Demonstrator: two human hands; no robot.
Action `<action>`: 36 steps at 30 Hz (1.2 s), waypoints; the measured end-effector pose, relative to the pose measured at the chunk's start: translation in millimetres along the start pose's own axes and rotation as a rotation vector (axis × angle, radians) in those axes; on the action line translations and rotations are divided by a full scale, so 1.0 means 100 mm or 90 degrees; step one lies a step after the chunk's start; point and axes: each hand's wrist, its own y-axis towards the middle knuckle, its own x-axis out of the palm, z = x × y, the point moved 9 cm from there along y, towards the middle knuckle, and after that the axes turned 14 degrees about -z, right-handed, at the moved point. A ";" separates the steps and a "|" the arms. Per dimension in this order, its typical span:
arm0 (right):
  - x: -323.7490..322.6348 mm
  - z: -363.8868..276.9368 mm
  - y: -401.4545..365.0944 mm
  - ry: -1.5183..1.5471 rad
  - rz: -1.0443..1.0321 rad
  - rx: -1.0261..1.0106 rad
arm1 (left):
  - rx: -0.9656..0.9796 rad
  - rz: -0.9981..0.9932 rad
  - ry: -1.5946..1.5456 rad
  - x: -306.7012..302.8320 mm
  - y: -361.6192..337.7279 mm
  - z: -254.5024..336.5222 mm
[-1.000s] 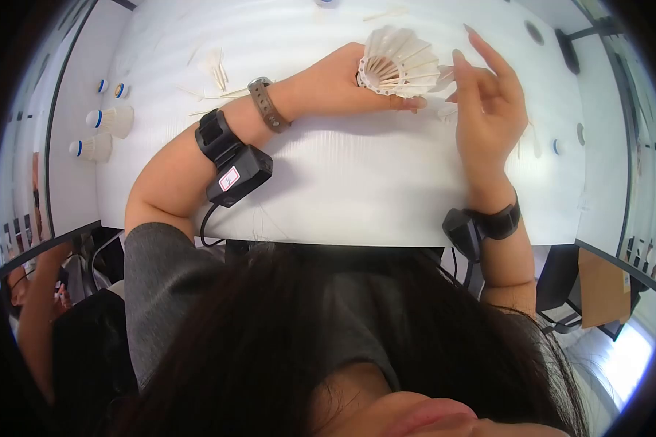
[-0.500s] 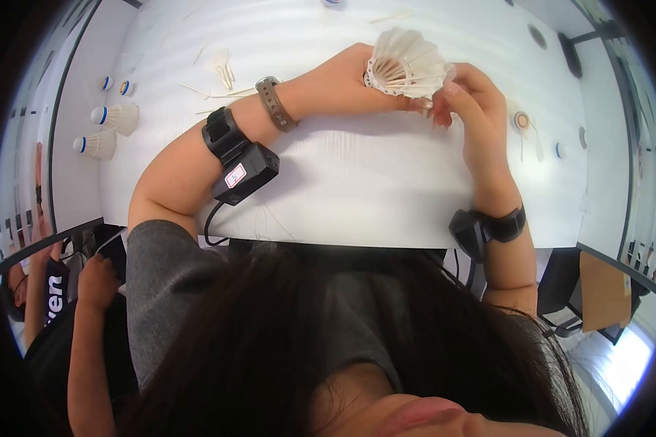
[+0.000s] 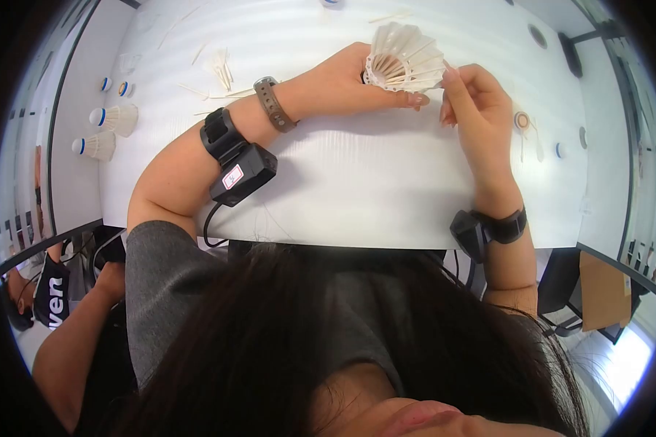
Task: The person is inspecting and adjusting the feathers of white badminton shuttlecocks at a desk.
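Left hand (image 3: 340,76) clamps one ribbed white feather shuttlecock (image 3: 404,62), right hand (image 3: 481,109) pinches its 3 o'clock edge; two spare shuttlecocks (image 3: 113,116) at 9 o'clock.

The white feather shuttlecock (image 3: 404,62) lies tilted on its side, skirt fanned wide. Its narrow end sits in the left hand (image 3: 340,79), and its feather tips meet the right hand (image 3: 479,109).

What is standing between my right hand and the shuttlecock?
Nothing visible. The right hand touches the feather edge of the shuttlecock with its fingertips, while the left hand holds it from the other side.
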 end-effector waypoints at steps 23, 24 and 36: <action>-0.09 -0.09 -0.01 -0.029 0.058 -0.071 | -0.025 -0.008 -0.004 -0.03 0.02 -0.02; -0.09 -0.09 -0.01 -0.027 0.059 -0.071 | -0.024 -0.008 -0.002 -0.02 0.02 -0.02; -0.22 -0.10 -0.03 -0.017 0.117 -0.099 | -0.006 -0.003 -0.022 -0.03 0.01 -0.02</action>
